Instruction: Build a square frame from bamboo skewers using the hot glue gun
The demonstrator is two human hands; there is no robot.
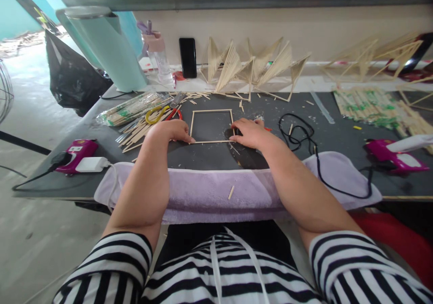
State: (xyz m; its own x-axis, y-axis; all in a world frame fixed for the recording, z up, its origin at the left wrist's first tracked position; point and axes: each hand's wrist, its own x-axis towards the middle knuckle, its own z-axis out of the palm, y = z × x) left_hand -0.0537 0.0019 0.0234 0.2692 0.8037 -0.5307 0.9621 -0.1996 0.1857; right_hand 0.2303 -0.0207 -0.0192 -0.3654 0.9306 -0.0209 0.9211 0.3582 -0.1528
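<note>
A rectangular frame of thin wooden sticks (pixel 212 111) lies flat on the dark tabletop in front of me. My left hand (pixel 174 131) is at its near left corner, fingers closed, with thumb and fingertips pinching the joint there. At the near right corner my right hand (pixel 249 132) holds the right-hand stick, its fingers bent over the side and the thumb by the bottom stick. Yellow-handled scissors (pixel 157 114) and a red-handled tool (pixel 176 113) lie just beyond my left hand, partly over loose sticks (pixel 137 135). Something behind my right hand is mostly hidden.
Finished stick structures (pixel 230 67) stand along the wall beside a black phone (pixel 187 58), a bottle (pixel 157 53) and a tall mint jug (pixel 104 47). Packed sticks (pixel 361 108), a black cord (pixel 297 128), magenta power strips (pixel 79 153) and a lilac towel (pixel 216 191) surround the work spot.
</note>
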